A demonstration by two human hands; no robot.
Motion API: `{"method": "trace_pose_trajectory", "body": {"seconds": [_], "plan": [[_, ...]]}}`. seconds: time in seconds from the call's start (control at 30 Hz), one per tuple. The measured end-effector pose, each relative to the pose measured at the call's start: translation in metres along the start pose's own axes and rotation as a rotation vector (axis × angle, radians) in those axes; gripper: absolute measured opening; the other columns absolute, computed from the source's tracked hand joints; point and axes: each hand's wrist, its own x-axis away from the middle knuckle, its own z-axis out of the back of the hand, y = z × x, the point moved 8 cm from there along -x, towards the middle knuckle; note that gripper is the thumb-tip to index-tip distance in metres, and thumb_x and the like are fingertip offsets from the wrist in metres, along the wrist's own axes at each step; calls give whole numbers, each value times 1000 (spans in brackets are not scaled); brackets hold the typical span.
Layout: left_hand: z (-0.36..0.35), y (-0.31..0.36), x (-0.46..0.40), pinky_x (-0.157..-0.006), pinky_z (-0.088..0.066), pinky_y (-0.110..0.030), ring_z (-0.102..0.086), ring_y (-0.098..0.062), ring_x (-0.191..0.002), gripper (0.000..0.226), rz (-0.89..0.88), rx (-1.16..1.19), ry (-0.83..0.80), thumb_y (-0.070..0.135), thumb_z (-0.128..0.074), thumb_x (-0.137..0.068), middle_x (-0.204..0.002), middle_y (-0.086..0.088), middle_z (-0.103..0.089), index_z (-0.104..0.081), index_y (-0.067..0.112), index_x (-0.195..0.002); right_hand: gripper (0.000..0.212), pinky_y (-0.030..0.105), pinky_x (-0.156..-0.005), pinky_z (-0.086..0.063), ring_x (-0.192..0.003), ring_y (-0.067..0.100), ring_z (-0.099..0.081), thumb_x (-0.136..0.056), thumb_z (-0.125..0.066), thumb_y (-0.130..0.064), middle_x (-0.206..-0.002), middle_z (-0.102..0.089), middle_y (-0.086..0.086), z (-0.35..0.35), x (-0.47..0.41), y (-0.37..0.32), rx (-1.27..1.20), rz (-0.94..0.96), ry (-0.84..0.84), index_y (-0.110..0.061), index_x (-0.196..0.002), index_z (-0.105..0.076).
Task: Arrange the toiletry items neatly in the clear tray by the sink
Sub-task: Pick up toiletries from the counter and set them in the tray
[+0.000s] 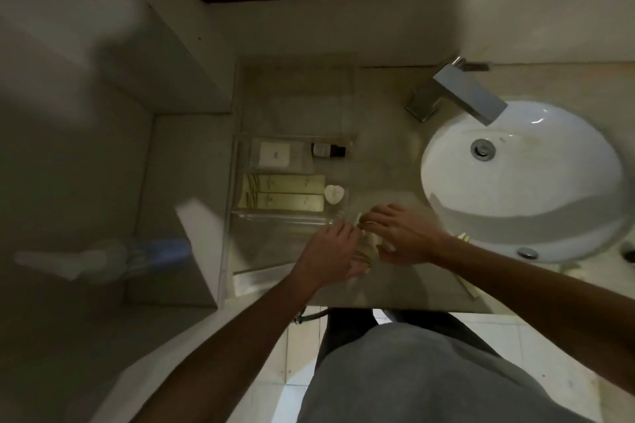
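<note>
A: Where is the piece in hand placed relative to the clear tray [237, 182]?

B: It is held just off the tray's near right corner; a small pale packet [369, 240] is gripped between the left hand [331, 256] and the right hand [403, 237], both closed around it and pressed close together; the tray lies beyond and to the left of the hands, so the left hand is judged slightly nearer.

A: And what is already set in the tray?

B: Two gold boxes [283, 196] are laid with their long axes across the tray's near compartment; a heart-shaped soap [334, 194] is seated just right of them; a white sachet [274, 154] and a small dark bottle [328, 150] are lodged in the far compartment.

A: What cannot be made out?

B: The packet's long axis is hidden by the fingers; the tray's clear walls are barely traced; a flat strip [467, 283] well right of the tray is unidentifiable.
</note>
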Motion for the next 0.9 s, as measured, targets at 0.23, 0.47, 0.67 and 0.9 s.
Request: {"method": "trace_pose_trajectory", "body": {"seconds": [0.23,0.47,0.67,0.9], "plan": [[-17,30,-18,-81,-49,-38,-57,-30,-99,55,106,56,-72,33,-62,-76,-116,-13,-59,-50,9,-125,47,40,-77,-51,-101,25,-55,-84,-59,-45,-117,-59,6,17,111,70,-231,-510,319,-14,-119,-62],[-11,73,-37,-84,-51,-41,-57,-30,-105,46,136,160,31,22,-60,-80,-121,-11,-58,-51,11,-124,96,42,-88,-49,-109,26,-51,-64,-71,-73,-131,-48,8,-47,212,56,-239,-723,134,-14,-136,-46],[-16,86,-49,-95,-48,-43,-55,-34,-115,69,184,252,8,37,-54,-74,-127,-16,-58,-50,2,-133,80,42,-98,-44,-113,24,-44,-70,-74,-40,-132,-47,8,-53,218,50,-339,-704,201,-16,-139,-42],[-17,74,-54,-102,-45,-45,-53,-32,-121,63,208,297,29,30,-69,-84,-136,-13,-54,-46,9,-139,83,42,-96,-44,-113,25,-48,-63,-78,-25,-128,-52,8,-40,222,53,-395,-590,301,-15,-137,-44]]}}
